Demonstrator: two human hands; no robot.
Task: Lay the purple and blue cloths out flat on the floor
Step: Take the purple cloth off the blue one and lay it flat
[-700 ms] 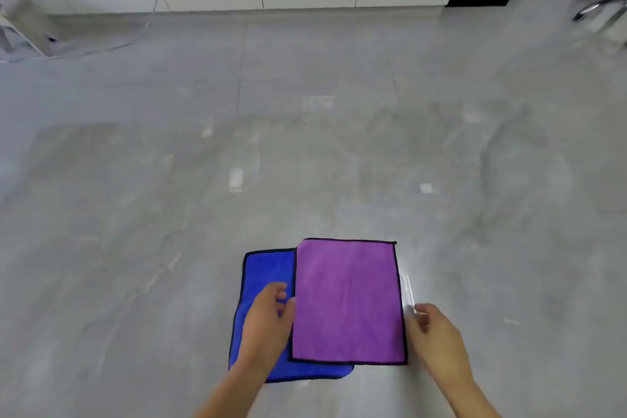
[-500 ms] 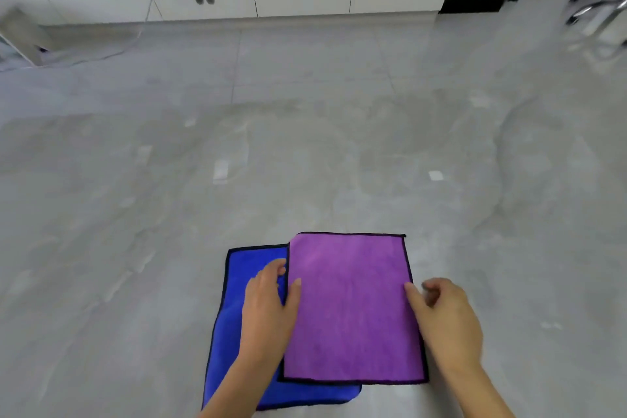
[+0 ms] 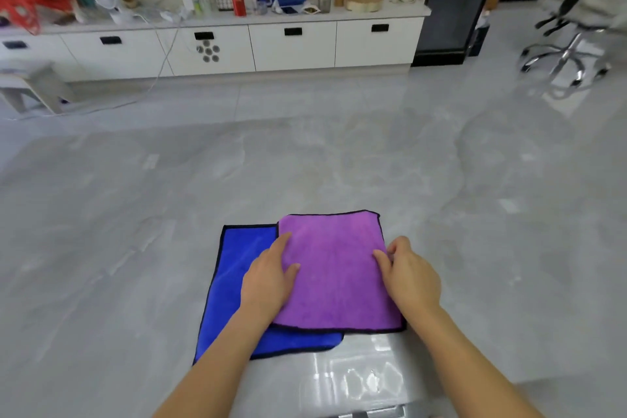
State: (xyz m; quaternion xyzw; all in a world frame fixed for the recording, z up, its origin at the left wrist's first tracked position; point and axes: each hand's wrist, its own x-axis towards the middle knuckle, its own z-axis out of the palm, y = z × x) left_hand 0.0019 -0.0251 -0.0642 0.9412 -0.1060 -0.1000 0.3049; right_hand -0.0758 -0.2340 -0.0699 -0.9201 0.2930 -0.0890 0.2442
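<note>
The purple cloth [image 3: 336, 271] lies flat on the grey floor and covers the right part of the blue cloth [image 3: 237, 268], which is spread out beneath it. The blue cloth shows to the left and along the near edge. My left hand [image 3: 268, 282] is on the purple cloth's left edge, thumb on top and fingers along the edge over the blue cloth. My right hand [image 3: 410, 275] is at the purple cloth's right edge, thumb on top and fingers curled around the edge.
A shiny transparent cover [image 3: 359, 380] lies on the floor just in front of the cloths. White drawer cabinets [image 3: 291, 47] with cluttered top line the back wall. An office chair [image 3: 566, 54] stands far right, a stool [image 3: 34, 85] and a cable [image 3: 112, 105] far left.
The camera has tilted up, so the cabinet top now shows. Both hands have closed in on the purple cloth's side edges, the right hand moving from beside the cloth onto its edge.
</note>
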